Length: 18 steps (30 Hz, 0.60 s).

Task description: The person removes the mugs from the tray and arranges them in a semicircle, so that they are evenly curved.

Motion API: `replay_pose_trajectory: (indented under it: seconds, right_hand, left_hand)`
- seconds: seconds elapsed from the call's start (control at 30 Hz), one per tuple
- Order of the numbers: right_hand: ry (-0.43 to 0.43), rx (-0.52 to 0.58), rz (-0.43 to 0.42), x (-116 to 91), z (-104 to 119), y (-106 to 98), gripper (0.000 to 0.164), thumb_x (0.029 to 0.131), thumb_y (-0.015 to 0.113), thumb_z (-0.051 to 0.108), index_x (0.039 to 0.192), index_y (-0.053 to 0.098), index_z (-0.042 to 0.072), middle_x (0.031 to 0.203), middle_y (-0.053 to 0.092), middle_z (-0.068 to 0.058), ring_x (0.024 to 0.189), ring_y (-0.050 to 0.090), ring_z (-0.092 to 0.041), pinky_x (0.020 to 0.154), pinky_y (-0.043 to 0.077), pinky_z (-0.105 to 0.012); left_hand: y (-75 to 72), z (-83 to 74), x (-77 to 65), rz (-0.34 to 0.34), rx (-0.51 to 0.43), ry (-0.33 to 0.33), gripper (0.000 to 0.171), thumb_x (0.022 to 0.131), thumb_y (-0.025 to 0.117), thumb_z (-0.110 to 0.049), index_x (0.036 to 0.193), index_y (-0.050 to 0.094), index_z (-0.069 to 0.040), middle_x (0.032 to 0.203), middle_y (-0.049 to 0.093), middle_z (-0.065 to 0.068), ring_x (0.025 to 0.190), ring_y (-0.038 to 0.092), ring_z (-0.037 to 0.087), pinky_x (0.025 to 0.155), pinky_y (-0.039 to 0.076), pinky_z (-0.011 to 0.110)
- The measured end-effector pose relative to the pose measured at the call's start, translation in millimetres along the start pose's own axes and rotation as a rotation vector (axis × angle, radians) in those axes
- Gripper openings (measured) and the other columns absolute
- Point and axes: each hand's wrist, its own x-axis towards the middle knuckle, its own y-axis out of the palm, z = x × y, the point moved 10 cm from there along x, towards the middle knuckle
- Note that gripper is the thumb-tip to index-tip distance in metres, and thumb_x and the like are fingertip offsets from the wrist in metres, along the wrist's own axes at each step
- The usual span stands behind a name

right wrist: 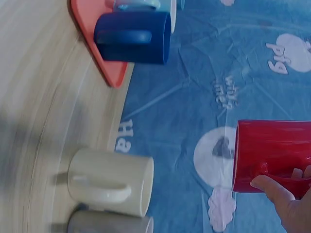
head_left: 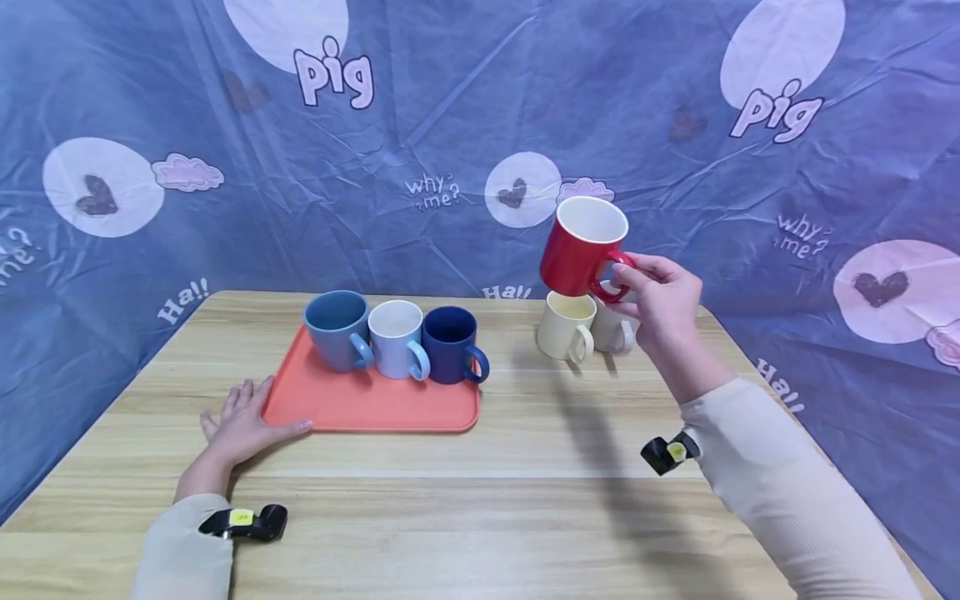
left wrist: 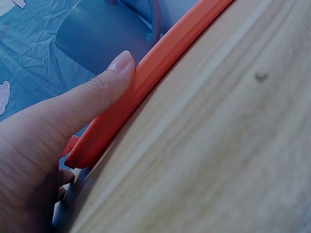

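Observation:
My right hand grips a red mug with a white inside by its handle, raised above the table. Beneath it in the head view stand a cream mug and a grey mug, the grey one partly hidden by hand and red mug. My left hand rests at the front left corner of an orange tray, fingers spread, its thumb along the rim. A teal mug, a light blue mug and a dark blue mug stand in a row on the tray.
The wooden table reaches back to a blue printed cloth that hangs behind it and down both sides. The tray lies left of centre, the cream and grey mugs near the back right.

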Motion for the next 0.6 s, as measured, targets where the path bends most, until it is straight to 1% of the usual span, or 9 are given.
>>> replay_pose_trajectory:
  seconds: [0.3, 0.4, 0.47, 0.6]
  right_hand:
    - [-0.046, -0.023, -0.083, 10.3, 12.1, -38.8, 0.014, 0.063, 0.074, -0.001, 0.074, 0.068, 0.003, 0.066, 0.063, -0.005, 0.055, 0.056, -0.014, 0.047, 0.049, -0.037]
    - [-0.047, -0.022, -0.107, 12.8, 15.1, -52.2, 0.016, 0.061, 0.075, -0.001, 0.075, 0.069, 0.004, 0.066, 0.063, -0.004, 0.056, 0.056, -0.014, 0.045, 0.049, -0.035]
    - [-0.043, -0.028, -0.119, 13.9, 16.1, -60.5, 0.016, 0.062, 0.074, -0.002, 0.076, 0.069, 0.004, 0.067, 0.062, -0.004, 0.056, 0.057, -0.014, 0.044, 0.049, -0.035]
    - [-0.024, -0.022, -0.151, 13.9, 13.8, -77.4, 0.018, 0.063, 0.074, -0.002, 0.080, 0.068, 0.003, 0.067, 0.062, -0.005, 0.055, 0.057, -0.015, 0.046, 0.049, -0.034]
  left_hand:
    - [1.0, -0.9, 1.0, 0.004, -0.001, -0.007, 0.109, 0.064, 0.058, -0.064, 0.136, 0.009, 0.002, 0.132, 0.002, 0.037, 0.120, -0.009, 0.048, 0.079, -0.018, 0.066]
    - [1.4, -1.5, 1.6, 0.003, 0.001, -0.007, 0.109, 0.064, 0.058, -0.064, 0.136, 0.009, 0.002, 0.132, 0.001, 0.037, 0.120, -0.009, 0.048, 0.079, -0.018, 0.066]
    - [1.3, -1.9, 1.5, 0.003, 0.001, -0.007, 0.110, 0.064, 0.058, -0.064, 0.136, 0.010, 0.003, 0.132, 0.002, 0.037, 0.120, -0.009, 0.049, 0.079, -0.018, 0.066]
    - [1.0, -2.2, 0.4, 0.004, 0.001, -0.010, 0.109, 0.064, 0.058, -0.064, 0.136, 0.010, 0.003, 0.132, 0.002, 0.038, 0.120, -0.008, 0.049, 0.079, -0.018, 0.066]
